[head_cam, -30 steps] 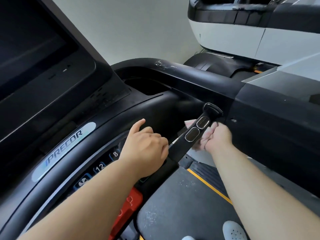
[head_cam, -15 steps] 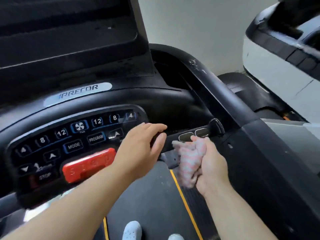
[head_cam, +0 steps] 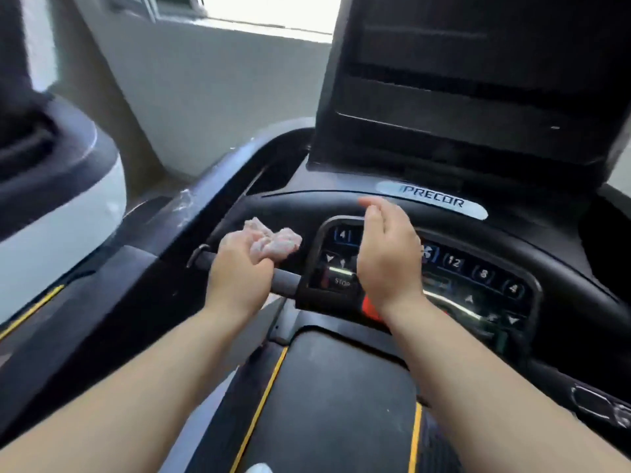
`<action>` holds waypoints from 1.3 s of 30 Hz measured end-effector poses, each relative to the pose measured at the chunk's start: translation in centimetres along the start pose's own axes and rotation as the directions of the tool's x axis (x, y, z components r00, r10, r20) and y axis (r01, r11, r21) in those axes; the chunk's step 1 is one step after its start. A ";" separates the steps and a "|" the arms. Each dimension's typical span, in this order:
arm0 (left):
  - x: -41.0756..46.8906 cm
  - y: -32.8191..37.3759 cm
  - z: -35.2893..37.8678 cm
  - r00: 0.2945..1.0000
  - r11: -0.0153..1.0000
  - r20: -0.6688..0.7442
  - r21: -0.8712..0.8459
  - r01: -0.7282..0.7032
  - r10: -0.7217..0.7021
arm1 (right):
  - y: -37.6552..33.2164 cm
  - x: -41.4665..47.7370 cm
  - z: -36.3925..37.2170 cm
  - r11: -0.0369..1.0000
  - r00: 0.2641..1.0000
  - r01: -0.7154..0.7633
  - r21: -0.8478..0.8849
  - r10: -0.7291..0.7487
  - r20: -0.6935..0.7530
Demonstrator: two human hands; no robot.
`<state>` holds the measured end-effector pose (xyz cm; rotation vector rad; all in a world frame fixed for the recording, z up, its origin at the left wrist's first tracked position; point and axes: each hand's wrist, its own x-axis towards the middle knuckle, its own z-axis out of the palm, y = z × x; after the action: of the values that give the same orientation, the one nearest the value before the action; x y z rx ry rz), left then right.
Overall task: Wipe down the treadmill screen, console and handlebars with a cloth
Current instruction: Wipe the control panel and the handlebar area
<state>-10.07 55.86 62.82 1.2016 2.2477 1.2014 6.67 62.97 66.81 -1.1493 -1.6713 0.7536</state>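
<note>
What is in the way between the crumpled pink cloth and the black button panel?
The open right hand covers the left part of the black button panel, right beside the crumpled pink cloth that the left hand grips. Nothing else visible stands between them.

left hand (head_cam: 239,273): bare
right hand (head_cam: 387,259): bare
left forearm (head_cam: 129,387): bare, from 7 o'clock
right forearm (head_cam: 478,387): bare, from 5 o'clock
shoe (head_cam: 259,468): white toe, 6 o'clock edge

Neighbouring white-and-black machine (head_cam: 61,213) stands well left of the fingers (head_cam: 232,242); grey wall (head_cam: 218,107) beyond them; bright window (head_cam: 266,11) above; white shoe toe (head_cam: 259,468) below.
</note>
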 end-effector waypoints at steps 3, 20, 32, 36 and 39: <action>1.9 -3.4 1.8 0.970 0.994 0.227 0.053 -0.098 0.084 | 1.4 1.9 5.1 0.944 0.966 0.233 -0.233 -0.199 0.164; 9.1 -8.5 1.2 0.836 0.744 0.518 0.483 -0.463 0.184 | 4.9 2.0 10.1 0.590 0.948 0.290 -0.753 -0.282 0.144; 12.0 -14.0 -1.0 0.695 0.393 0.584 0.574 -0.719 0.420 | 4.9 2.0 10.3 0.564 0.946 0.288 -0.774 -0.293 0.139; 6.6 -8.1 4.1 0.737 0.531 0.504 0.511 -0.675 0.451 | 4.6 2.1 10.4 0.542 0.952 0.269 -0.796 -0.274 0.135; 4.6 -6.8 4.8 0.716 0.665 0.421 0.291 -0.688 0.557 | 4.6 2.2 10.5 0.527 0.955 0.270 -0.806 -0.254 0.154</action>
<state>-13.51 60.03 54.98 2.3168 1.9522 0.6154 -1.74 66.90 59.78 -1.4337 -2.2308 -0.3111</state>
